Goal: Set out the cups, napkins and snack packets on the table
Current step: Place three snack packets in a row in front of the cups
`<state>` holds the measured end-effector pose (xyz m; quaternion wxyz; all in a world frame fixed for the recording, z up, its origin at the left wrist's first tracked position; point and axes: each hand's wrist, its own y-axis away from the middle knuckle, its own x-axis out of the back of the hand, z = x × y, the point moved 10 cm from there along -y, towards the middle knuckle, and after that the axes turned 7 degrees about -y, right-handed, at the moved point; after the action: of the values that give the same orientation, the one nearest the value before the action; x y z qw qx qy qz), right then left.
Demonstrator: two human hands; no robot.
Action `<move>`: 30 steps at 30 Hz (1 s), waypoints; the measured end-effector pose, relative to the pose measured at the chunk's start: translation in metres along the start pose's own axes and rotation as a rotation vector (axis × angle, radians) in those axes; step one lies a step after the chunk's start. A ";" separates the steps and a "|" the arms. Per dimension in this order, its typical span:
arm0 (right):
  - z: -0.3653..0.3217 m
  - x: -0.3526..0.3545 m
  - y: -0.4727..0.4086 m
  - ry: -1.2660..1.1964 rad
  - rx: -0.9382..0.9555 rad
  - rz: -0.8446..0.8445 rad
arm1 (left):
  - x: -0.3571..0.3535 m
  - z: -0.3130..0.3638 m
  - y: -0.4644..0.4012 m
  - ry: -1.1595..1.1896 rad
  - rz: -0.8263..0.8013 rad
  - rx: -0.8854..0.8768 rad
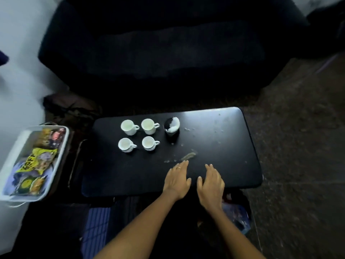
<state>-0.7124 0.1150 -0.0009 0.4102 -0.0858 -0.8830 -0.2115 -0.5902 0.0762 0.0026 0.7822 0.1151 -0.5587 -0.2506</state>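
Cups [139, 134] form a square, handles pointing right, hands [177, 179] flat nearby.

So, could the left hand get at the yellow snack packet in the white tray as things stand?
Probably yes. The left hand lies open and holds nothing, the yellow snack packet sits uncovered in the white plastic tray off the black table's left edge, and nothing stands between them.
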 end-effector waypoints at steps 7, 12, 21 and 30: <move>-0.096 -0.049 0.009 0.079 0.126 -0.083 | 0.057 -0.100 0.017 0.027 0.094 0.097; -0.169 -0.101 0.022 0.102 0.185 -0.122 | 0.089 -0.200 0.042 0.042 0.141 0.212; -0.302 -0.203 0.054 0.189 0.440 -0.277 | 0.120 -0.355 0.096 0.144 0.234 0.466; -0.369 -0.267 0.054 0.323 0.658 -0.447 | 0.124 -0.422 0.130 0.249 0.262 0.693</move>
<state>-0.2679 0.0055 0.0245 0.4929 0.2772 -0.8246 -0.0130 -0.1316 0.0795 0.0159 0.7842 0.3298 -0.5209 0.0707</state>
